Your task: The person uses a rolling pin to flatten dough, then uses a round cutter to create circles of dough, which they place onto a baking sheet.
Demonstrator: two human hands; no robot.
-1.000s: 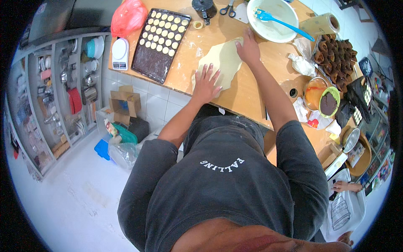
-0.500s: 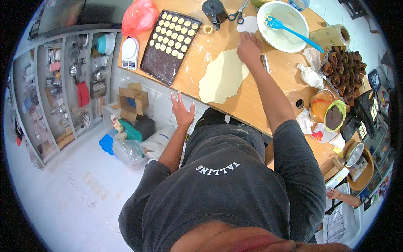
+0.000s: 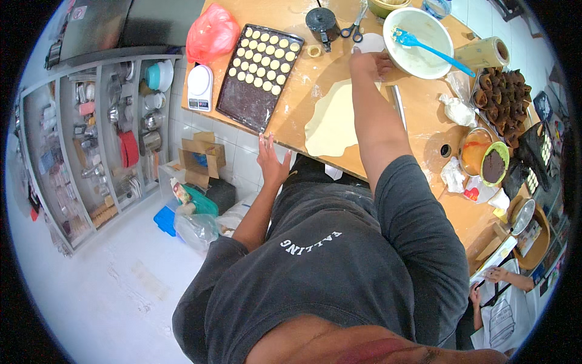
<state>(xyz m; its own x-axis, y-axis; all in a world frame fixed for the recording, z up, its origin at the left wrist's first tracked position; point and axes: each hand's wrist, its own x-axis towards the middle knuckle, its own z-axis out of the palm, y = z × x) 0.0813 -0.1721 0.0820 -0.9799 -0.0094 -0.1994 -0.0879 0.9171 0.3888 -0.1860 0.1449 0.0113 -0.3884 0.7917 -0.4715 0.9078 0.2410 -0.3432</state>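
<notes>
My left hand (image 3: 271, 159) is open, fingers spread, at the table's front edge, below a dark baking tray (image 3: 244, 104) with rows of small pale dough rounds. A rolled sheet of pale dough (image 3: 330, 121) lies right of it. My right hand (image 3: 371, 64) is beyond the dough, fingers curled, by a light flat piece (image 3: 370, 41) and a white bowl (image 3: 412, 64) holding a blue spatula (image 3: 451, 60); what its fingers hold is hidden. A metal rod (image 3: 397, 109) lies beside my right forearm.
Scissors (image 3: 354, 30), a black pitcher (image 3: 322, 25), kitchen scale (image 3: 199, 88) and red bag (image 3: 211, 33) are on the table (image 3: 427, 121). Brown cups (image 3: 503, 103) and bowls crowd the right. A co-worker's hand (image 3: 497, 274) is at lower right; shelves stand left.
My left hand has left the dough sheet for the table's edge. My right hand has moved from the sheet's far edge to beside the light flat piece, fingers now curled.
</notes>
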